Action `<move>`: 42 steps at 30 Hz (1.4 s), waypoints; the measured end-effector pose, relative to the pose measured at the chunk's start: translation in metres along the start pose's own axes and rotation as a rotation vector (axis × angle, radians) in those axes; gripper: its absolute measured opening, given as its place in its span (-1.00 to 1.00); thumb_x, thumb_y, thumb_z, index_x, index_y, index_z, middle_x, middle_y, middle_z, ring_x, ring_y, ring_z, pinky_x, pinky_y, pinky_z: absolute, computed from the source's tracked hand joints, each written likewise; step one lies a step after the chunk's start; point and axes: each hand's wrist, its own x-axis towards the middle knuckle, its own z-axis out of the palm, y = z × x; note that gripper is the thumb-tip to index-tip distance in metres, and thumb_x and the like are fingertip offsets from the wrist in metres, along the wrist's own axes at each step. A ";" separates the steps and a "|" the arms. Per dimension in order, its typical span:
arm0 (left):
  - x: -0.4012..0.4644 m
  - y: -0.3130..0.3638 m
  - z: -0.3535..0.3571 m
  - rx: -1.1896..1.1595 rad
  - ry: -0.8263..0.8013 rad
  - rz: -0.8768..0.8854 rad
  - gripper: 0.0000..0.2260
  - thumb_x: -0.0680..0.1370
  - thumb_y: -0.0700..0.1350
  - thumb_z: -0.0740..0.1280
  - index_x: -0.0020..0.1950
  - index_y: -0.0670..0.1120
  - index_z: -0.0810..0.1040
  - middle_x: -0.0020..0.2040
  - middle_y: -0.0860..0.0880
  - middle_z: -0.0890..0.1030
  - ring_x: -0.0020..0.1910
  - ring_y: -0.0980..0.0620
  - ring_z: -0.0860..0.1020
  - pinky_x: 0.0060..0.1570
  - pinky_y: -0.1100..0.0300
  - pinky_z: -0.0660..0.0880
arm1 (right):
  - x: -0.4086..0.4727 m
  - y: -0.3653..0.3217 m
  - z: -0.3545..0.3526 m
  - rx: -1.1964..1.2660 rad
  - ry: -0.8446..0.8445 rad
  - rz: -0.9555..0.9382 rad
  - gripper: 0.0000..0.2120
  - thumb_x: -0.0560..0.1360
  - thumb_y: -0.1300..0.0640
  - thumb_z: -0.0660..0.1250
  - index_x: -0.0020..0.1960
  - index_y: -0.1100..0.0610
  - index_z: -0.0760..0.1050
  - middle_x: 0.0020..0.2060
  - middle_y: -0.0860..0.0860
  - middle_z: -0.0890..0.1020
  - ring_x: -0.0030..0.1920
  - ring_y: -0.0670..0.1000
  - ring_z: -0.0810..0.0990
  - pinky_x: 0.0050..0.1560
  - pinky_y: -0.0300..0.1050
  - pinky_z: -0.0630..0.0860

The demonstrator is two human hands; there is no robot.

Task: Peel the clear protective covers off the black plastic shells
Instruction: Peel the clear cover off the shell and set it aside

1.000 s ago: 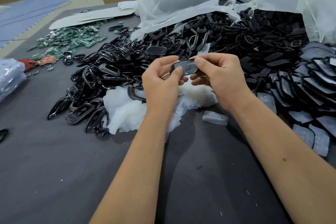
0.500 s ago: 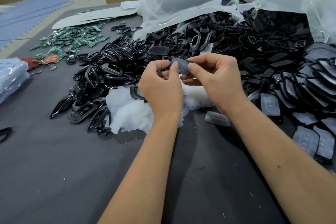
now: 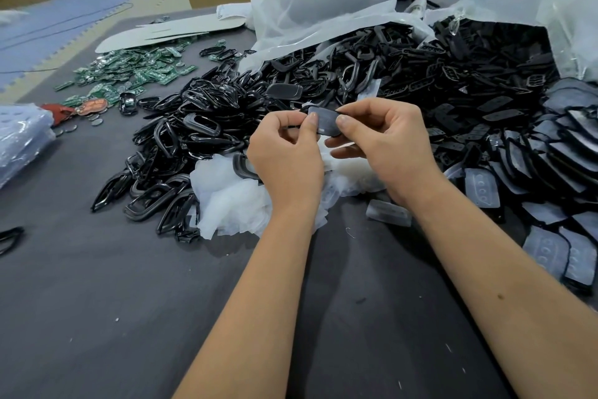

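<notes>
Your left hand (image 3: pixel 284 152) and right hand (image 3: pixel 382 139) both pinch one black shell (image 3: pixel 323 122) above the white peeled covers (image 3: pixel 233 201); its long axis runs left-right, between two black piles

Soft, even light; edges warped, far background perhaps blurred.

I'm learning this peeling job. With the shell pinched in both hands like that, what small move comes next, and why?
Probably pull the hands apart to lift the clear cover. The left hand and right hand both pinch one black shell whose cloudy cover looks mostly attached, above the white pile of peeled covers.
</notes>
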 end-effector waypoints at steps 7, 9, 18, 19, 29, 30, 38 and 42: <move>-0.001 0.002 0.001 0.003 -0.032 -0.004 -0.90 0.54 -0.20 0.50 -0.15 -0.11 0.62 -0.37 0.09 0.61 -0.27 0.01 0.69 -0.05 -0.03 0.63 | 0.000 0.001 0.000 -0.001 0.045 0.024 -0.96 0.54 0.34 0.48 -0.03 0.25 0.66 -0.25 0.15 0.74 -0.27 0.14 0.76 -0.26 -0.15 0.66; -0.001 0.002 0.001 -0.001 -0.042 -0.006 -0.89 0.54 -0.21 0.49 -0.16 -0.11 0.62 -0.36 0.09 0.62 -0.26 0.00 0.69 -0.04 -0.06 0.63 | 0.000 0.000 -0.001 0.018 0.046 0.045 -0.95 0.54 0.35 0.48 -0.04 0.24 0.66 -0.26 0.15 0.74 -0.28 0.13 0.76 -0.26 -0.15 0.66; -0.003 0.002 0.000 0.038 -0.053 0.009 -0.91 0.58 -0.20 0.45 -0.12 -0.14 0.61 -0.30 0.05 0.65 -0.26 0.09 0.67 -0.03 0.02 0.61 | 0.000 -0.002 -0.001 0.045 0.055 0.094 -0.95 0.52 0.33 0.51 -0.07 0.23 0.67 -0.30 0.09 0.72 -0.29 0.07 0.73 -0.28 -0.18 0.63; -0.004 0.002 0.000 0.040 -0.055 0.009 -0.91 0.58 -0.20 0.45 -0.12 -0.14 0.61 -0.30 0.05 0.65 -0.26 0.10 0.67 -0.03 0.03 0.61 | 0.000 -0.002 -0.002 0.041 0.056 0.096 -0.95 0.52 0.33 0.51 -0.08 0.22 0.67 -0.31 0.09 0.72 -0.30 0.07 0.73 -0.28 -0.19 0.63; -0.002 0.001 -0.004 -0.063 -0.183 -0.030 -0.83 0.54 -0.21 0.48 0.00 0.02 0.56 -0.11 -0.11 0.67 -0.19 -0.12 0.69 -0.01 -0.15 0.65 | 0.004 0.000 -0.007 -0.065 0.076 0.084 -0.88 0.53 0.38 0.47 -0.13 0.20 0.65 -0.38 0.07 0.70 -0.38 0.03 0.69 -0.34 -0.22 0.59; -0.001 0.000 -0.005 -0.063 -0.214 -0.020 -0.85 0.54 -0.21 0.48 0.02 0.01 0.60 -0.13 -0.09 0.68 -0.20 -0.10 0.68 -0.02 -0.14 0.66 | 0.005 0.000 -0.008 -0.087 0.068 0.078 -0.87 0.53 0.38 0.47 -0.14 0.20 0.65 -0.39 0.08 0.69 -0.39 0.03 0.68 -0.36 -0.22 0.58; 0.008 -0.002 -0.009 -0.193 -0.297 -0.184 -0.85 0.54 -0.36 0.45 -0.12 -0.12 0.66 -0.24 -0.19 0.65 -0.26 -0.03 0.64 -0.27 0.31 0.54 | 0.009 0.001 -0.015 -0.071 0.009 0.136 -0.88 0.60 0.35 0.39 -0.07 0.24 0.67 -0.38 0.05 0.66 -0.38 0.01 0.66 -0.36 -0.22 0.57; 0.009 -0.004 -0.010 -0.250 -0.334 -0.269 -0.83 0.54 -0.36 0.45 -0.15 -0.10 0.64 -0.35 -0.03 0.64 -0.41 0.12 0.58 -0.32 0.30 0.51 | 0.008 0.004 -0.015 -0.232 0.023 0.030 -0.87 0.58 0.35 0.40 -0.05 0.18 0.69 -0.36 0.01 0.67 -0.38 0.00 0.66 -0.36 -0.23 0.53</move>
